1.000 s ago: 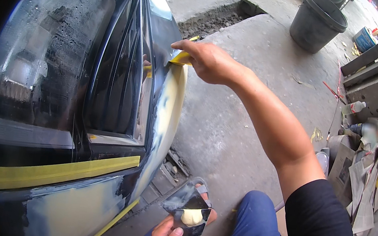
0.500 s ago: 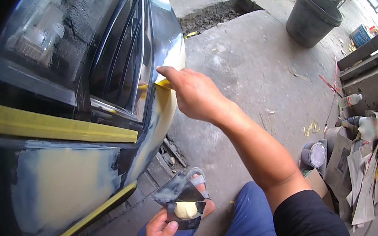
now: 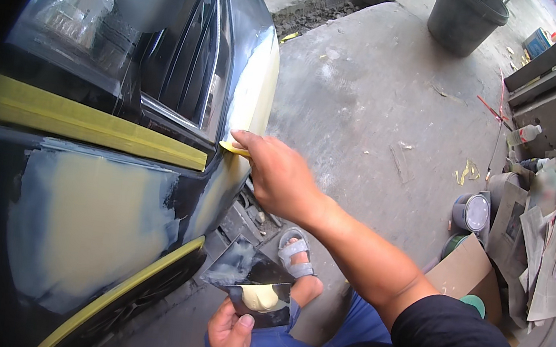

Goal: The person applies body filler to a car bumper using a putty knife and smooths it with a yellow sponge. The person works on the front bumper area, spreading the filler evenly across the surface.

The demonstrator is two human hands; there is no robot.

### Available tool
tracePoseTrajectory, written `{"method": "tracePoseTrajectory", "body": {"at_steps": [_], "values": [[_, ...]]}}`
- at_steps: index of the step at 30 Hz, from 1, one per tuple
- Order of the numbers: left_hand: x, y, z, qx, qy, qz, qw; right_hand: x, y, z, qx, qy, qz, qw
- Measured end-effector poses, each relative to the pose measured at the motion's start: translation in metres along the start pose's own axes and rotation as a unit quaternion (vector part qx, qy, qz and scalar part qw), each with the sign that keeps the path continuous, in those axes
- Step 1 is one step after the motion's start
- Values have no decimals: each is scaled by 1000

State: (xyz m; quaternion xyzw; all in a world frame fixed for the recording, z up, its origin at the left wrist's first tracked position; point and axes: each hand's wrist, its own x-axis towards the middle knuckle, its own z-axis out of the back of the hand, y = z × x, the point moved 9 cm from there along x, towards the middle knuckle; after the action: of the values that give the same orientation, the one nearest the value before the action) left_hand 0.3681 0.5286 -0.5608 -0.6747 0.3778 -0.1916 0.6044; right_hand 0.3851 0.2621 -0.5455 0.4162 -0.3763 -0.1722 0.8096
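Observation:
My right hand [image 3: 284,182] is closed around a thin yellow spreader [image 3: 235,149], its edge against the rear side panel [image 3: 252,97] of a dark car. A pale cream coat covers much of that panel, with blue-grey around it. Low in front of me, my left hand [image 3: 230,337] pinches a dark mixing board [image 3: 242,264] from below. On its near part sits a thick lump of cream body filler [image 3: 259,297]; grey smears mark the far part. To the left, another broad filler patch [image 3: 98,221] spreads over the bodywork.
Yellow masking tape [image 3: 97,123] runs below the car window, and more edges the wheel arch [image 3: 132,287]. A black bucket [image 3: 467,20] stands beyond a broken pit in the concrete. Paint cans [image 3: 473,213], newspapers [image 3: 537,240] and a bottle [image 3: 524,134] lie along the right wall.
My right hand has drawn the spreader down the panel, level with the window's lower corner. The whole view has shifted, showing more of the wheel arch. My left hand still holds the board.

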Motion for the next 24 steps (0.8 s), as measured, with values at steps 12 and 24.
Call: {"method": "tracePoseTrajectory", "body": {"at_steps": [12, 24], "values": [[-23, -4, 18, -73, -42, -36, 996, -56, 30, -31, 75, -111, 41, 990], [-31, -19, 31, -116, -49, -85, 988, -93, 45, -62, 132, -37, 52, 989]]}}
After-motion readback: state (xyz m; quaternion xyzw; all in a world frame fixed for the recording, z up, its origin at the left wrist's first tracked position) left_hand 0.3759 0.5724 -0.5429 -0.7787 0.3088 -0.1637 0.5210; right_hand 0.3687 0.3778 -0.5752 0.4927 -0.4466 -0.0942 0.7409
